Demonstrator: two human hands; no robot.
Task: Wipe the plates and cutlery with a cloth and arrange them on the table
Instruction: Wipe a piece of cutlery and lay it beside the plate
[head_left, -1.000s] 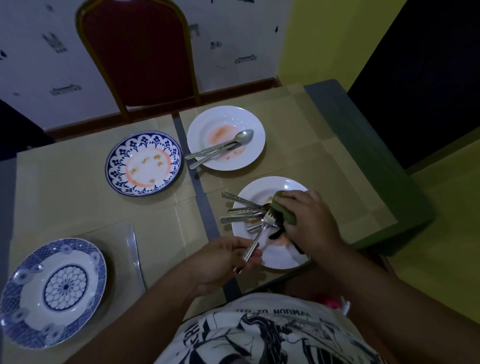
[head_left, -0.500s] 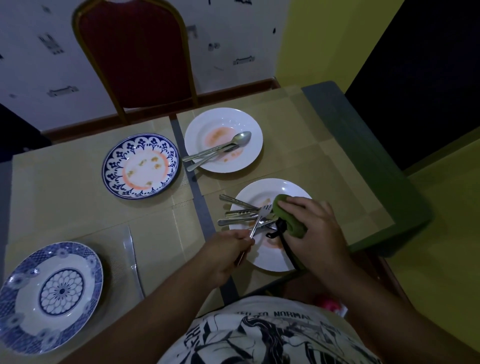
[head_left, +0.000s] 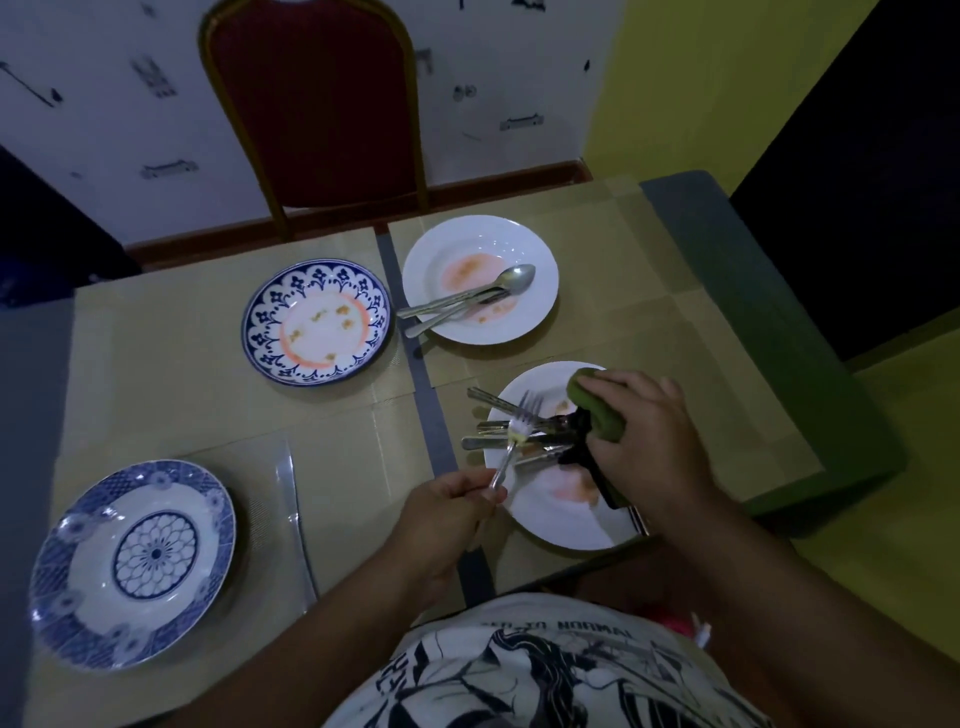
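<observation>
Pinching the fork (head_left: 519, 426) by its thin end in the left hand (head_left: 447, 512), long way running up and away from that hand, prongs over the left side of the near white plate (head_left: 550, 538) on the worktop (head_left: 675, 312). Squeezing the green cloth (head_left: 597, 410) in the right hand (head_left: 649, 436), just right of the prongs, not touching them. Looks like a short move left for the cloth next
</observation>
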